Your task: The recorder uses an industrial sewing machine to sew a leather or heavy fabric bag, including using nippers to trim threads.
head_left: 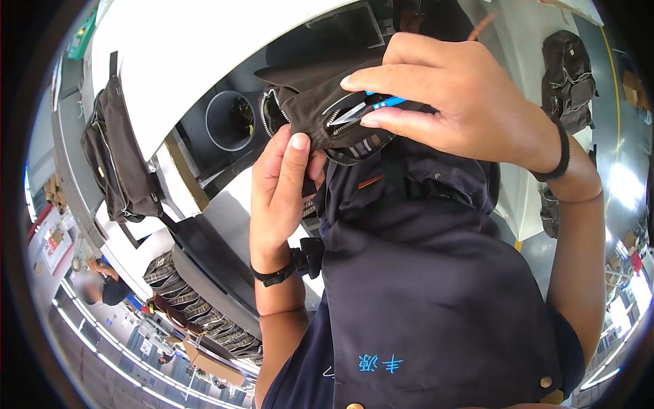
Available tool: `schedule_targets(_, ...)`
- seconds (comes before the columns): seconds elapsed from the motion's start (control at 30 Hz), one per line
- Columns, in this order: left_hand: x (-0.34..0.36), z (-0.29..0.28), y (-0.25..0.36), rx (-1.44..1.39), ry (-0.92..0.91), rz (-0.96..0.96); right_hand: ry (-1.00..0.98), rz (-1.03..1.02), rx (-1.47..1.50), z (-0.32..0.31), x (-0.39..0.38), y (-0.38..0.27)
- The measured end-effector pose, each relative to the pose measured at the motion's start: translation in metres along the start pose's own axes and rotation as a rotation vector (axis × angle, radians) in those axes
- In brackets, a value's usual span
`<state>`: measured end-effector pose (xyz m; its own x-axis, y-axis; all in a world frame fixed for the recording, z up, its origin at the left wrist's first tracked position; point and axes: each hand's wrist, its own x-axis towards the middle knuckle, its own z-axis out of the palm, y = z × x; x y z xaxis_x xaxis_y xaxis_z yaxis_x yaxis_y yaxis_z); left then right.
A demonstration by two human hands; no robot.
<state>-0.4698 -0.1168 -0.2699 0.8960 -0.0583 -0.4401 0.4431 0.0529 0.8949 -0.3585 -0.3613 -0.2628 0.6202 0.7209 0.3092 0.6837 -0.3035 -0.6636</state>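
A dark brown fabric bag (308,109) with open metal zippers and a striped lining lies in front of me. My left hand (283,174) pinches its edge between thumb and fingers, next to a zipper. My right hand (453,95) is closed around small thread snips (388,103) with blue handles and pointed metal blades. The blade tips lie at a zippered opening in the bag, a short way from my left thumb. Part of the snips is hidden behind my right fingers.
A white worktable (184,48) curves across the top left, near a round dark opening (230,120). More dark bags lie at the left (116,157) and right (571,82). A row of striped-lined pieces (201,307) sits at lower left. Beyond it, another person (109,286) works.
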Motion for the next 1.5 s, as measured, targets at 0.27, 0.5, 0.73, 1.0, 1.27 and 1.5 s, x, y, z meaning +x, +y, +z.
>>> schedule_targets(0.27, -0.001, 0.0, -0.001, 0.012, -0.003, 0.008, 0.006, -0.115, -0.119, 0.008, 0.001, -0.002)
schedule_targets(0.5, 0.0, -0.001, -0.001, 0.006, -0.009, 0.014, -0.04, -0.15, -0.209, 0.008, 0.003, -0.003)
schedule_targets(0.73, -0.001, 0.0, -0.002, 0.019, 0.004, 0.014, -0.119, -0.142, -0.263, 0.006, 0.006, -0.007)
schedule_targets(1.0, 0.0, 0.0, -0.001, 0.006, -0.003, 0.007, -0.117, -0.155, -0.29, 0.006, 0.007, -0.011)
schedule_targets(1.27, 0.002, -0.002, -0.003, -0.073, -0.031, -0.033, -0.117, -0.272, -0.444, 0.002, 0.009, -0.017)
schedule_targets(1.5, 0.004, -0.008, -0.004, -0.198, -0.081, -0.091, -0.089, -0.195, -0.22, 0.011, 0.013, -0.005)
